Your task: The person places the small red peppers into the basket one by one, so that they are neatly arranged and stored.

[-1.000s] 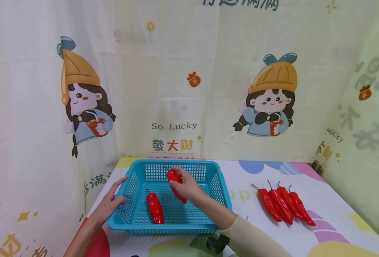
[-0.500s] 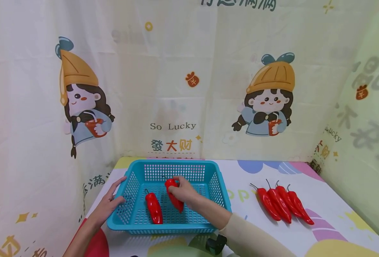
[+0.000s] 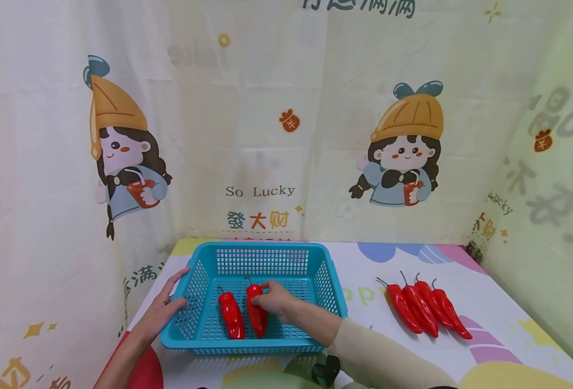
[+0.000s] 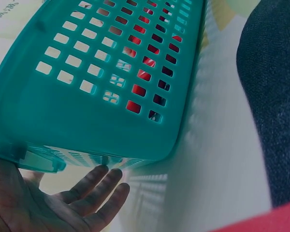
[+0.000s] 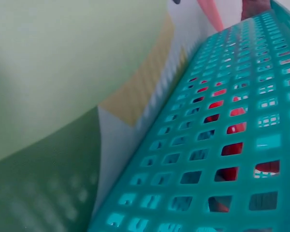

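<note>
Inside the blue plastic basket [image 3: 254, 344], my right hand [image 3: 280, 302] pinches a red chili pepper [image 3: 257, 320] between thumb and fingers, low over the basket floor. Left of it lies a second red chili pepper [image 3: 231, 316], stem pointing away from me. My left hand [image 3: 162, 308] rests at the basket's left end. In the left wrist view its fingers [image 4: 99, 188] are extended along the outside of that end. The right wrist view shows the basket's slotted wall [image 5: 222, 140] with red showing through; the right hand is hidden there.
Several more red chili peppers [image 3: 420, 312] lie side by side on the patterned table [image 3: 364, 270], right of the basket. A printed curtain [image 3: 325, 162] stands behind and on both sides. Dark blue cloth [image 4: 275, 96] appears near the basket in the left wrist view.
My right hand has lowered the chili pepper from the rear of the basket to its floor beside the other pepper, and it turned more upright in view. The left hand stays put.
</note>
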The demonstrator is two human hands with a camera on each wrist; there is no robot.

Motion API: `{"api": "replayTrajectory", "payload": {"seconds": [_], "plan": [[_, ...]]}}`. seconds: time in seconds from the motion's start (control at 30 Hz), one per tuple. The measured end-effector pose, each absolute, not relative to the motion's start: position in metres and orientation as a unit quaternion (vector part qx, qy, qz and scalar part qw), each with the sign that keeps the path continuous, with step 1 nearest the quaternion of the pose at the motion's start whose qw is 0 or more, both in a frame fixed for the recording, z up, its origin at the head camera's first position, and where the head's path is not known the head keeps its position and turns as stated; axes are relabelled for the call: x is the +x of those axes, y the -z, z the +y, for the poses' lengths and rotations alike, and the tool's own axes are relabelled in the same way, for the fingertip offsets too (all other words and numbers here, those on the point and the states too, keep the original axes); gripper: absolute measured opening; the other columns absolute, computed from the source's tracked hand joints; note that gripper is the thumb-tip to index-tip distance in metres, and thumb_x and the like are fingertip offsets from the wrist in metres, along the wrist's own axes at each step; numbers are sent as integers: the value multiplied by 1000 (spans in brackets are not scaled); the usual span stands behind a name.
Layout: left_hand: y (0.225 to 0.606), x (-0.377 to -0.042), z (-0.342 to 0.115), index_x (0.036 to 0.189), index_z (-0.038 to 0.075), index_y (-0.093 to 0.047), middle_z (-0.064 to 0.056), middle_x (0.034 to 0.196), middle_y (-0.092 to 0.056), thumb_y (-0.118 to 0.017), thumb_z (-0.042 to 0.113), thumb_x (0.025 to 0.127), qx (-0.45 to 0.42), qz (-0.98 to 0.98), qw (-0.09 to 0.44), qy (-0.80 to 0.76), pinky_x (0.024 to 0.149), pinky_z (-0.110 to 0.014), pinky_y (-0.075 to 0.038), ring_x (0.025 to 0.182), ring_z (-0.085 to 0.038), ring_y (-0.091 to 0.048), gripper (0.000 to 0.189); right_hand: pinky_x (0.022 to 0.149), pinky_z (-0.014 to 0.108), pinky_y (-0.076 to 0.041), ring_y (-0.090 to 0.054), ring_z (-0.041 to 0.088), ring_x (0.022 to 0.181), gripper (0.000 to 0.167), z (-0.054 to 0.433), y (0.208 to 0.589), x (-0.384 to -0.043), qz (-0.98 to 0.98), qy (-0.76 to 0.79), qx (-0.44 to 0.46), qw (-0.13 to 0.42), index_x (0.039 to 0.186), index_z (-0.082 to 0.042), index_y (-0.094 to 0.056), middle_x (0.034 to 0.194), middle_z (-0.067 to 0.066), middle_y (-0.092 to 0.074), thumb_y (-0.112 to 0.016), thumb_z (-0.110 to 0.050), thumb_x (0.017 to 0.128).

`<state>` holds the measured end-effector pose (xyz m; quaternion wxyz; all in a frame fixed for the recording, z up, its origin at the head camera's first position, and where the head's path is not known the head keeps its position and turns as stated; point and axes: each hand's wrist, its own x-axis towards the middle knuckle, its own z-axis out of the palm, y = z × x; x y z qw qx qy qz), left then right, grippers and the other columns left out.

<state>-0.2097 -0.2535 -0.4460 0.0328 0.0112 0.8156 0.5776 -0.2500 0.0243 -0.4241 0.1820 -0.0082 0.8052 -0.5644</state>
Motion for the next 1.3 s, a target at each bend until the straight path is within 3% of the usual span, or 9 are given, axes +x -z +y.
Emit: {"api": "replayTrajectory", "payload": {"seconds": [0.2, 0.47, 0.63, 0.83, 1.17, 1.3], "plan": [[446, -210, -255, 163, 27, -18, -35, 152, -33, -49, 17, 97, 8, 814, 37, -580, 76, -38, -56, 107, -36, -61, 74, 91, 48, -57, -57, 34, 108, 51, 23, 428, -249, 809, 558, -5, 186, 139, 6, -46, 117, 19, -59, -67, -6, 95], [447, -210, -255, 163, 26, -17, -31, 158, -23, -52, 17, 96, 12, 814, 38, -579, 80, -40, -57, 123, -50, -50, 76, 90, 51, -58, -62, 38, 107, 49, 24, 430, -249, 776, 588, -6, 229, 138, 9, -43, 117, 22, -58, -64, -2, 96], [446, -210, -254, 163, 26, -18, -30, 157, -24, -52, 17, 96, 10, 813, 38, -581, 80, -40, -57, 122, -49, -50, 76, 86, 54, -59, -60, 40, 108, 48, 24, 428, -248, 775, 582, -11, 247, 138, 8, -45, 116, 21, -59, -65, -4, 96], [447, -209, -255, 163, 27, -17, -30, 158, -22, -52, 18, 96, 10, 814, 37, -580, 80, -41, -58, 125, -51, -48, 77, 80, 49, -61, -62, 35, 98, 52, 23, 428, -245, 756, 590, -18, 281, 140, 9, -43, 109, 21, -59, -65, -5, 95], [447, -208, -255, 164, 26, -17, -29, 159, -20, -53, 18, 95, 15, 813, 35, -581, 82, -43, -59, 129, -54, -43, 78, 87, 40, -60, -69, 26, 89, 53, 26, 426, -244, 700, 625, -36, 343, 144, 14, -37, 104, 21, -65, -61, -3, 99], [447, -209, -255, 164, 26, -16, -29, 159, -20, -52, 17, 95, 12, 815, 35, -578, 82, -43, -59, 130, -54, -42, 78, 88, 40, -60, -71, 26, 87, 58, 27, 426, -244, 705, 623, -42, 335, 148, 12, -32, 105, 22, -65, -60, -3, 100]]}}
